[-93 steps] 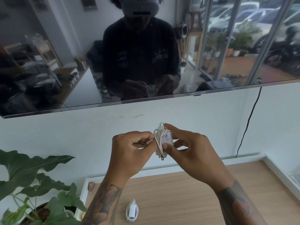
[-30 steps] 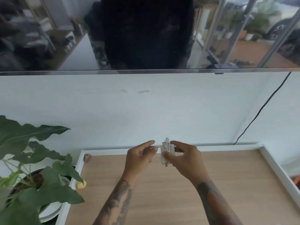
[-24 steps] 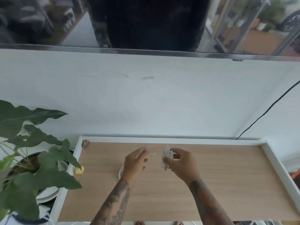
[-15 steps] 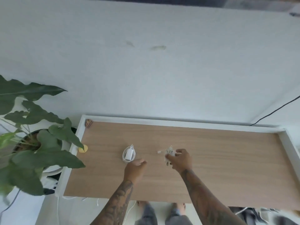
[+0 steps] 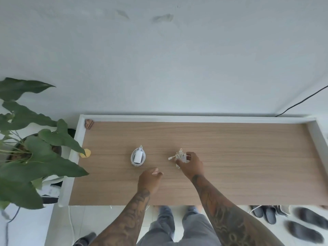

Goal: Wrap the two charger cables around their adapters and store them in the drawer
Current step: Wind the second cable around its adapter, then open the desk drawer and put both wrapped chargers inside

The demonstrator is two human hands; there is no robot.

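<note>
Head view looks steeply down on a wooden desktop [image 5: 230, 157] with a raised white rim. Near its middle, at about nine o'clock from the hands, the first charger [image 5: 138, 156] lies flat, its white cable looped in a neat oval around the adapter body. At three o'clock from it, well apart, the right hand [image 5: 190, 165] is closed around the second charger [image 5: 180, 157], thumb and fingers pinching the adapter with its coils; a short connector tail pokes out toward nine o'clock. Whether this bundle touches the wood cannot be told. The left hand [image 5: 150, 179] hovers at six o'clock of the first charger, loosely curled and holding nothing.

A potted plant [image 5: 32, 153] crowds the desk's nine o'clock edge. No drawer is in view.

Both bundles look light, with hard, smooth plastic cores and springy thin cable that will likely unwind if the loose end is left free. The safest hold is probably across the adapter's flat faces, pressing the coils and the tail against the body, rather than lifting by the cable itself.
</note>
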